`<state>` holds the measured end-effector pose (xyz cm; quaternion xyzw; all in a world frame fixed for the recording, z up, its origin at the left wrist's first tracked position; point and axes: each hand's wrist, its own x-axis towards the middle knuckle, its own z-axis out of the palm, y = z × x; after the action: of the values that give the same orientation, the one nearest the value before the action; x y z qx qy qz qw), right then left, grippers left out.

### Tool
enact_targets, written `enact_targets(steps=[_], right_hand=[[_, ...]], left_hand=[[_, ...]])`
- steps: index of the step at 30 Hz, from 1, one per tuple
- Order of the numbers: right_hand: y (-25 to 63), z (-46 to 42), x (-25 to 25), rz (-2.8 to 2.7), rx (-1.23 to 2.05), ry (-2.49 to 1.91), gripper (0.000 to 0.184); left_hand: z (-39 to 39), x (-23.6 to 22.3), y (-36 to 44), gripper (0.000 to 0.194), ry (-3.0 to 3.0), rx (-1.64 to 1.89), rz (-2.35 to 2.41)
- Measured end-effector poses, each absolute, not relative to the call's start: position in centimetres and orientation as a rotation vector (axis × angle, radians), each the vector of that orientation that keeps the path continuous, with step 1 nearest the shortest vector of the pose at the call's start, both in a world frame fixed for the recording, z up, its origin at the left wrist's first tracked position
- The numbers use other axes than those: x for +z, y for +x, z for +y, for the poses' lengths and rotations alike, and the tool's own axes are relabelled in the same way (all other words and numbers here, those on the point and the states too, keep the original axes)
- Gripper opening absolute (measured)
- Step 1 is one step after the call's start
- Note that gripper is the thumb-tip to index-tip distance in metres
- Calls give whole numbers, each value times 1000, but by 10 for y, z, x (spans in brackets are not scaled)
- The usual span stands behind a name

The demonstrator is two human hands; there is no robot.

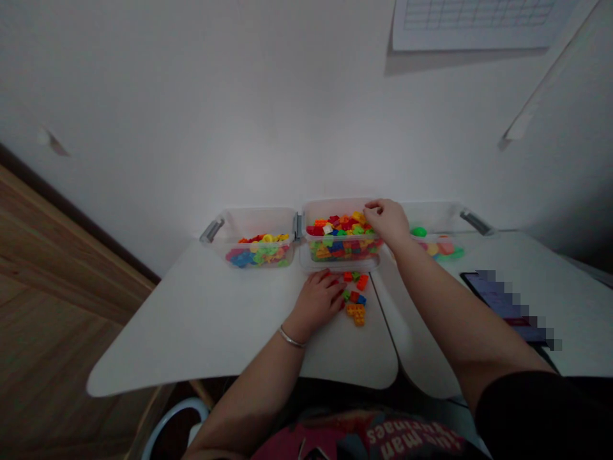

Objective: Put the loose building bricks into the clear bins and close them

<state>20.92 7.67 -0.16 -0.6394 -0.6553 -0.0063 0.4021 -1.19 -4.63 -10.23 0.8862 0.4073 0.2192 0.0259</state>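
Head cam: pale bin (168, 414) under the white tabletop (205, 319), then orange toy bricks (355, 312), studded and blocky. Left hand (320, 299) lies loosely spread beside them. Right hand (387, 221), fingers curled, blocks part of the clear plastic tub (342, 239) of mixed bricks; can't tell if it's gripping one.

A gridded sheet (472, 22) is mounted on the wall (230, 115) at upper right, a tablet (502, 313) lies on the right table (431, 332), and a round rim (160, 425) is visible beneath the left table (211, 319).
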Motion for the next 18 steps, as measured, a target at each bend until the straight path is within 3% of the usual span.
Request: enact_targets(steps=[7, 10, 18], right_hand=[[216, 21, -33, -1433, -131, -1207, 18], [212, -11, -60, -1585, -7, -1148, 16], [211, -41, -128, -1950, 156, -1315, 34]], left_hand=[[-45, -103, -12, 33, 2751, 683, 1258], [-45, -103, -12, 33, 2756, 684, 1250], [-44, -103, -13, 33, 2759, 689, 1263]])
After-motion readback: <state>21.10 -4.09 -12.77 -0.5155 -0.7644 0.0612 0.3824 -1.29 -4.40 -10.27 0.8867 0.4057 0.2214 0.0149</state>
